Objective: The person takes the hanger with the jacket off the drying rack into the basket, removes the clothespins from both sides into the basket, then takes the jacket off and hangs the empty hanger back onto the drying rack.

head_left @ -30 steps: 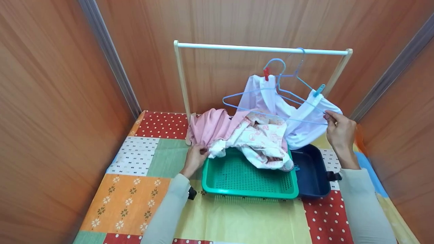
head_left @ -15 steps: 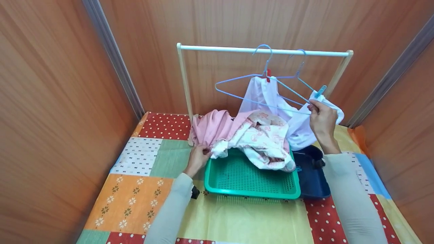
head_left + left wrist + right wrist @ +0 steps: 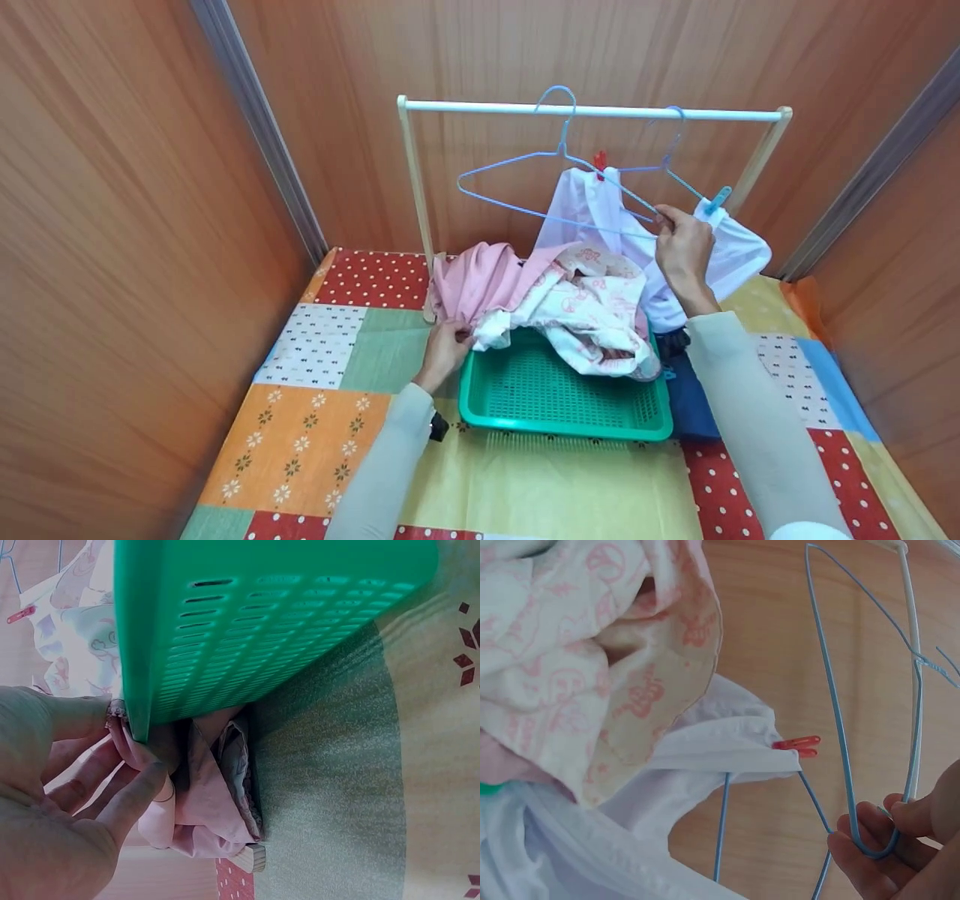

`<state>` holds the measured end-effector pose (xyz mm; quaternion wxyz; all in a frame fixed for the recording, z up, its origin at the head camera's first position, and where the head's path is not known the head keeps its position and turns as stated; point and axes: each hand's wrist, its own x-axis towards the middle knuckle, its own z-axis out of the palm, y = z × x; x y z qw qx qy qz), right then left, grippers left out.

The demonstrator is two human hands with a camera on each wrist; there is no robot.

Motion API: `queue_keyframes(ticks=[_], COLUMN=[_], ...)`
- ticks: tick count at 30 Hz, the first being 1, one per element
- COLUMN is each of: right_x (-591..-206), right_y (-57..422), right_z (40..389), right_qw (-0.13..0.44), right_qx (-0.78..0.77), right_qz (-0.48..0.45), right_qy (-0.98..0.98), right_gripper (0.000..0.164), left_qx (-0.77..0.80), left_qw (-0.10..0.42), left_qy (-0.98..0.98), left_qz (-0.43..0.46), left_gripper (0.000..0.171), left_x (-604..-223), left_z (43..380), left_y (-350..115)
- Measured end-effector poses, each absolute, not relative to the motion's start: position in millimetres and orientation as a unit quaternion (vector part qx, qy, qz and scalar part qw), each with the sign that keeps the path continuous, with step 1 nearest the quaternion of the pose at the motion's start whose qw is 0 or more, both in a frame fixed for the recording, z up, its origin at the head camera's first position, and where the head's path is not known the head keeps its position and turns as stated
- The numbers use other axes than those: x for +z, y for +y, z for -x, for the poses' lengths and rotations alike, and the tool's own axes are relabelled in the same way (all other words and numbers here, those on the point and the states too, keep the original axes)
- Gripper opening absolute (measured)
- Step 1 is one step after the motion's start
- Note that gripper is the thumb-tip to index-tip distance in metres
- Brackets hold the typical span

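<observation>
A pink cloth garment (image 3: 480, 281) with a white, pink-printed part (image 3: 574, 307) lies draped over the back of a green basket (image 3: 562, 435). At the basket's left rim, my left hand (image 3: 442, 352) pinches the garment's edge between thumb and fingers. My right hand (image 3: 684, 244) holds the right end of a bare blue wire hanger (image 3: 565, 133), its fingers curled round the bent wire (image 3: 831, 694). The hanger's hook overlaps the rack's rail (image 3: 480, 107) in the head view. Behind it, a white garment (image 3: 574, 202) hangs from another hanger (image 3: 682, 184) on the rail.
A red clothespin (image 3: 600, 165) and a teal clothespin (image 3: 718, 199) grip the white garment. A dark blue tray (image 3: 691, 405) sits right of the basket, partly hidden by my right sleeve. Wooden panels (image 3: 97, 262) surround the patchwork cloth (image 3: 300, 442) on three sides.
My right hand has moved left and slightly up with the hanger, bringing its hook up over the rail in the head view. My left hand keeps its pinch on the garment.
</observation>
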<state>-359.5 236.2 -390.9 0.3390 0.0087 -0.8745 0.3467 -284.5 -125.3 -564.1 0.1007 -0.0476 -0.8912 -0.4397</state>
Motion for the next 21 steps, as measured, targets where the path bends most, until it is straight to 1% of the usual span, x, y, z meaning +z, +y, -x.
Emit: queue_keyframes(ticks=[4,12,17,21], right_x=[-386.1,-375.7,-371.4,-371.8], right_y=[224.2,201.3,188.6,178.0], right_z=[364.6,378.1,384.9,385.3], right_qw=[0.33,0.332,0.326,0.317], right_qx=[0.35,0.346,0.337,0.334], right_qz=[-0.008,-0.016,-0.022,-0.024], right_qy=[-0.876,-0.877,-0.883,-0.887], right_gripper=[0.029,0.026,0.024,0.025], left_qx=[-0.443,-0.433,-0.439,-0.434], left_qw=[0.094,0.112,0.107,0.103], left_qy=[-0.89,-0.893,-0.891,-0.894], left_qz=[0.042,0.049,0.044,0.04], left_gripper=[0.015,0.014,0.016,0.015], left_x=[-563.4,-560.9,-560.2,-562.2], left_z=[284.3,285.3,284.8,283.2], left_y=[-125.0,-123.1,-122.6,-122.6])
